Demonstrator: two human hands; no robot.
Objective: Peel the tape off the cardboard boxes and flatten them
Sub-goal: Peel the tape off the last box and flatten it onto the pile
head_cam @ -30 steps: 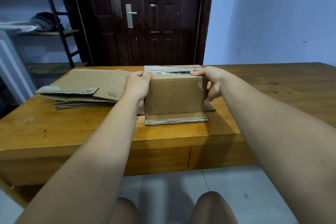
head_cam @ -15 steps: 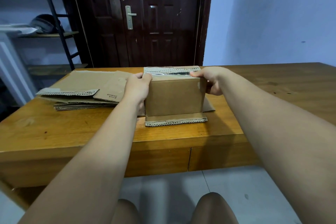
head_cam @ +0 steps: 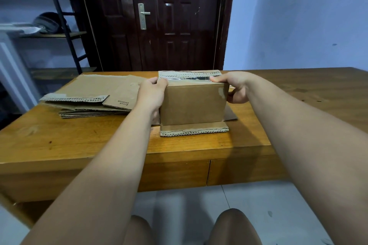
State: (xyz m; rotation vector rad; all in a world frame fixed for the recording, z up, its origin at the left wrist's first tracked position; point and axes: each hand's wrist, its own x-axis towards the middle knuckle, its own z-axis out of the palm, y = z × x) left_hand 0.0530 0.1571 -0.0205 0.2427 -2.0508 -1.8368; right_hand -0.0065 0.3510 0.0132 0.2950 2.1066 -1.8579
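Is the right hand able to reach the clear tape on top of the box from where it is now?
Probably yes. The right hand grips the box at its top right corner, its thumb beside the tape, with nothing between them.

Dim, cool indoor light with soft shadows on the table (head_cam: 99, 141) – glare on the glossy door (head_cam: 159, 26), wide-angle bending at the edges, slight softness throughout.
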